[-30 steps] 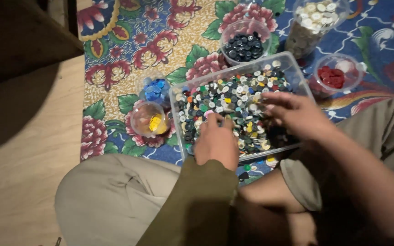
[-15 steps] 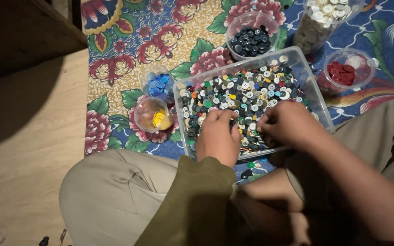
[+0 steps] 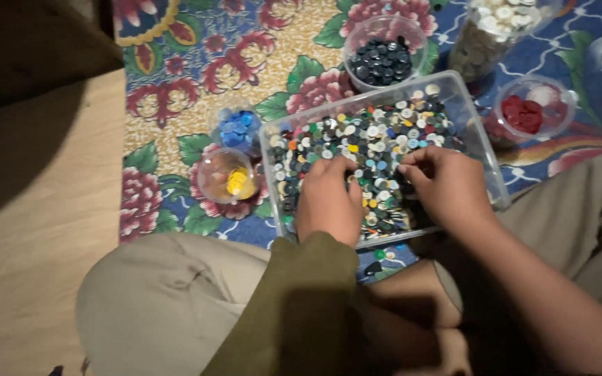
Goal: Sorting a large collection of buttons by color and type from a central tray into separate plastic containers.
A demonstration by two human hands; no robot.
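Tray: a clear plastic tray (image 3: 479, 143), rectangular with rounded corners, sits on the rug in front of the person's knees, heaped with mixed buttons (image 3: 377, 139) in white, black, green, yellow and blue.
Left hand: the left hand (image 3: 327, 202) lies palm down on the buttons at the near side of the tray, fingers curled into the heap; whether they pinch a button I cannot tell.
Right hand: the right hand (image 3: 447, 184) rests beside it, well inside the tray, fingertips bent down among the buttons; its grip is hidden too.
In the way: both hands and the olive sleeve (image 3: 301, 306) cover the near part of the tray.
Left of tray: a small clear cup of yellow buttons (image 3: 230, 177) just beside the tray wall, and a cup of blue buttons (image 3: 235, 129) behind it.
Behind tray: a round clear bowl of black buttons (image 3: 383, 59) touching the far edge; a tall clear jar of white buttons (image 3: 496, 28) to its right.
Right of tray: a clear bowl of red buttons (image 3: 527, 111), near the corner.
Loose: a few buttons on the rug (image 3: 377, 259) under the near edge.
Ground: a flowered rug (image 3: 196, 63) in red, green, cream and blue, lying on a pale wood floor (image 3: 36, 264).
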